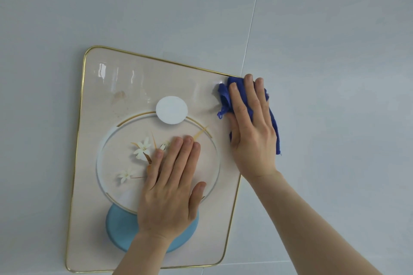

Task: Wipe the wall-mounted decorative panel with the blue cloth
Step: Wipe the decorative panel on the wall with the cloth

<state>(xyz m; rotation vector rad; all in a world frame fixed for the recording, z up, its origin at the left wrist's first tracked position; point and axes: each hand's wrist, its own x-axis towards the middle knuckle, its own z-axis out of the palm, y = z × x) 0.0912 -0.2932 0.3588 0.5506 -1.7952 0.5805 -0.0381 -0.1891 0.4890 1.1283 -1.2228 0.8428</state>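
Head view showed the wall-mounted decorative panel (107,87) fixed flat against a pale tiled wall (335,29), its thin gold rim (78,140) running around all four rounded corners. The panel face was glossy, carrying reflections near its upper left and a faint brownish smudge (118,96) below them.

The left hand (169,190) lay flat on the lower centre of the panel, fingers extended and close together, thumb set out to the side. It covered part of the printed ring and flower motif. This placement was judged to brace the panel so that wiping pressure would not rock it on its mounting.

The right hand (251,131) was spread flat over the blue cloth (225,96), palm and fingers pressing it against the upper right corner of the panel. The cloth was bunched, not folded, and extended past the panel edge onto the wall, with one end hanging below the heel of the hand. An open palm, not a pinch, was judged to spread pressure across a wider contact area.

The cloth sat at a corner, well apart from the smudge. Most of the face therefore appeared yet to be covered, the upper left area in particular.
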